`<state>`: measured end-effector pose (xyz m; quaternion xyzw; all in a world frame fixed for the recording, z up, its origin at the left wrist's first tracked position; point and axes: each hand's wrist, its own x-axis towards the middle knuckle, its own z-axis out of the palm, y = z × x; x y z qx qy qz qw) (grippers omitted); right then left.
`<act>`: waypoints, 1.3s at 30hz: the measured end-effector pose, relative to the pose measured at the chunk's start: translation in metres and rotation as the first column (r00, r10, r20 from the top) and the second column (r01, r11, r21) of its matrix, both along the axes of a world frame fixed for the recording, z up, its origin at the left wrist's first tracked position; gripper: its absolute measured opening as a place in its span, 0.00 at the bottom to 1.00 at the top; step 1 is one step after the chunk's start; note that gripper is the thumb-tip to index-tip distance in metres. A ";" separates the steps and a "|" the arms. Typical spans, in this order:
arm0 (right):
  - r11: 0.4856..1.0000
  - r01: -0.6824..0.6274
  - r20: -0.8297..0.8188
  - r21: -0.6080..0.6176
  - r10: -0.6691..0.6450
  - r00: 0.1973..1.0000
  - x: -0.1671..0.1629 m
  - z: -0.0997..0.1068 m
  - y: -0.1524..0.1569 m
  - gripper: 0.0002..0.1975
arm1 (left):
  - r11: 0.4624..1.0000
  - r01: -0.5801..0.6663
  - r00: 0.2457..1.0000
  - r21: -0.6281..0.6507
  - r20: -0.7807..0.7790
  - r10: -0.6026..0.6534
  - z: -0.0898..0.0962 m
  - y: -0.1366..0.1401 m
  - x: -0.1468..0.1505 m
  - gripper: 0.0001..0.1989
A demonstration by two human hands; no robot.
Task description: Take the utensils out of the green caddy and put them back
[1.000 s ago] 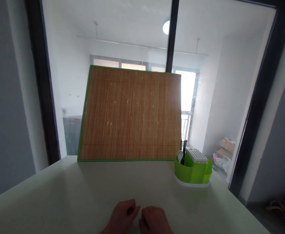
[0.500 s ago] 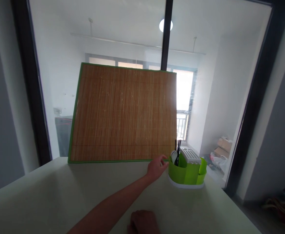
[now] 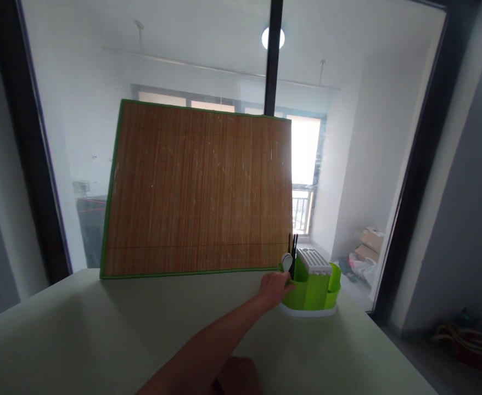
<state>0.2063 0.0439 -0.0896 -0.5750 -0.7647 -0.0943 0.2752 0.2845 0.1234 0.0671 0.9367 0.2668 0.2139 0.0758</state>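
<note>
My left hand (image 3: 274,289) is at the left front of a bright green utensil holder (image 3: 317,293) on a white base. Its fingers close over the rim, the fingertips partly hidden there. White spoons (image 3: 286,261) and black chopsticks (image 3: 294,257) stand in the holder's left cup, just beyond the hand. A pale grey slotted block (image 3: 314,260) tops the middle section. Low at the bottom edge, my right hand (image 3: 240,377) looks curled on the table, partly covered by my left forearm; whatever may be inside it is hidden.
A brown bamboo mat (image 3: 200,192) with green edging stands upright at the back of the white table (image 3: 142,312), against glass with a dark frame (image 3: 272,60). Boxes and bags (image 3: 366,252) lie on the floor beyond the glass.
My left hand has moved onto the holder's left rim and closed there. My right hand remains low on the table. The view has shifted slightly right.
</note>
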 end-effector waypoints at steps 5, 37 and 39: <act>0.988 0.047 0.047 -0.145 -0.040 0.998 0.000 0.011 0.000 0.05 | 1.000 0.006 1.000 0.031 0.001 -0.006 -0.001 0.011 -0.035 0.11; 0.949 -0.142 0.013 -0.281 0.152 0.988 0.014 0.018 -0.027 0.06 | 0.966 -0.202 0.934 -0.162 0.266 0.240 -0.010 -0.006 -0.292 0.14; 0.946 -0.143 0.031 -0.292 0.159 0.987 0.013 0.019 -0.027 0.06 | 0.951 -0.258 0.892 -0.169 0.337 0.302 -0.006 0.000 -0.288 0.16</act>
